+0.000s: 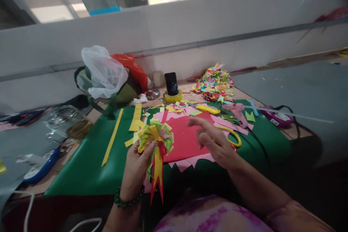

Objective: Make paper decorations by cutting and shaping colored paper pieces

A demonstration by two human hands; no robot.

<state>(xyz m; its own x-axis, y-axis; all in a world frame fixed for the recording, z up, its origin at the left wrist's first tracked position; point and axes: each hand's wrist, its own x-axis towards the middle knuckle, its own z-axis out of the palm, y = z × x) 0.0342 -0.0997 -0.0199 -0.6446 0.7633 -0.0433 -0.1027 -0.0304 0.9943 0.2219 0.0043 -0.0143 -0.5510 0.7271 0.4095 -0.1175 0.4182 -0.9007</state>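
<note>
A paper rosette (156,136) in yellow and green loops, with red and yellow ribbon tails hanging down, is gripped by my left hand (140,157). The thumb presses on it near the red piece at its centre. To its right, my right hand (213,141) hovers over a red paper sheet (185,134), index finger stretched out and the other fingers partly curled. Nothing shows in that hand. Yellow-handled scissors (233,136) lie partly behind it. A pink glue gun (237,113) and a yellow cutter knife (208,109) rest beyond.
Yellow paper strips (112,137) lie left on the green mat (81,174). Behind are a phone (171,84) on a tape roll (173,96), a heap of colourful paper pieces (214,83) and a bag (127,90). The glue gun's black cord (258,143) runs toward the front edge.
</note>
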